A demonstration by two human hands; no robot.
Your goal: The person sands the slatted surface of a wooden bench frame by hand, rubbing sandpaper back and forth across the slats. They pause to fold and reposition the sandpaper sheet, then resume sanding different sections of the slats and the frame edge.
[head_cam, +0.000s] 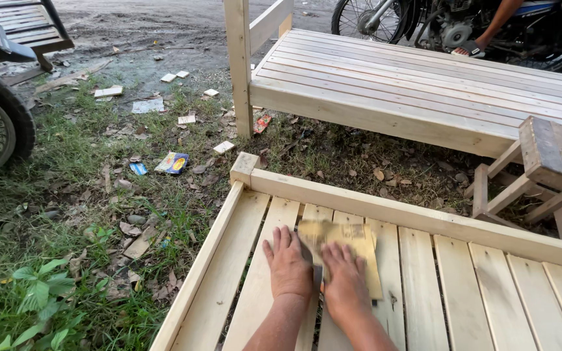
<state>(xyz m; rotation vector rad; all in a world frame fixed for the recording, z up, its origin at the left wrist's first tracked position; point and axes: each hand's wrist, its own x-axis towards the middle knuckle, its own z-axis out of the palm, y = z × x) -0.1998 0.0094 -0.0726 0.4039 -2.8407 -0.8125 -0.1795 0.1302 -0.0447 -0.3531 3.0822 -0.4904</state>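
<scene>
Two hands on one sandpaper sheet

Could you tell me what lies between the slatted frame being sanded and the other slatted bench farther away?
In the head view, a strip of ground lies between the near frame and the far bench: dirt, dry leaves, sparse grass and small litter.

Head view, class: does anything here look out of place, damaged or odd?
Litter lies on the grass: a flattened blue-and-yellow wrapper, paper scraps and small wood offcuts beside the finished slatted frame. Both hands, left hand and right hand, press sandpaper flat; nothing looks damaged.
</scene>
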